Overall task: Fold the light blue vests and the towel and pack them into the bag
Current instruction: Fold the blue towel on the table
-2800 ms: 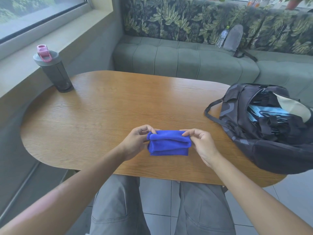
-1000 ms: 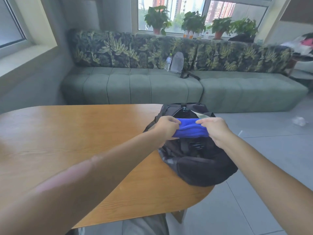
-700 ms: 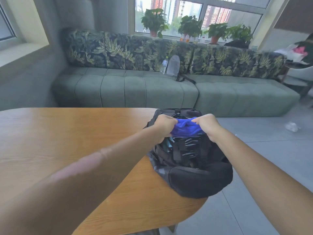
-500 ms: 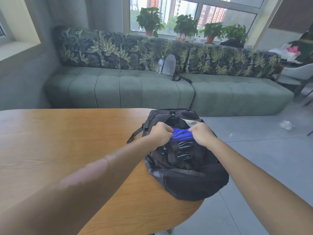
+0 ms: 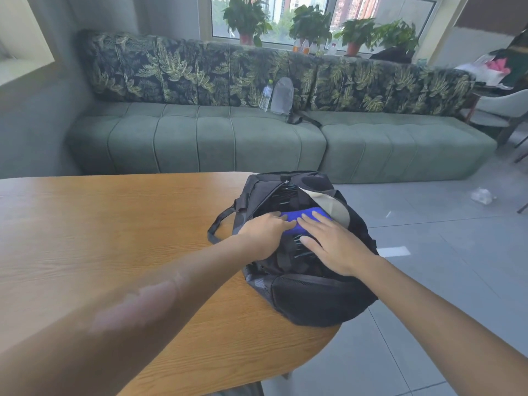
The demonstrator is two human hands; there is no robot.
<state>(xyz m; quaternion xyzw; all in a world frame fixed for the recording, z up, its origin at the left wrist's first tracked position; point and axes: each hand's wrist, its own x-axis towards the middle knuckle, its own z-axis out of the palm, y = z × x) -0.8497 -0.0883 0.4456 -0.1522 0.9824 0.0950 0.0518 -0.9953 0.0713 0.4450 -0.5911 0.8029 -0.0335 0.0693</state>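
From the head view, both hands lie flat on the folded blue towel (image 5: 303,221), which sits inside the open mouth of the black bag (image 5: 311,292). The left hand (image 5: 264,230) has its fingers straight and close together, fingertips pressing on the towel's left end; nothing is gripped. The right hand (image 5: 333,244) is spread wide, fingers extended and slightly fanned, its fingertips resting on the towel's right part and the thumb stretched out over the dark contents nearer the person. Neither hand curls round anything.

The towel's long axis runs left to right across the opening, tilted a little so the right end sits farther from the person. Only a strip of it shows between and beyond the fingers.

The bag rests on the rounded right end of the wooden table (image 5: 114,238), its far side partly overhanging the edge, with a strap looping out on the left
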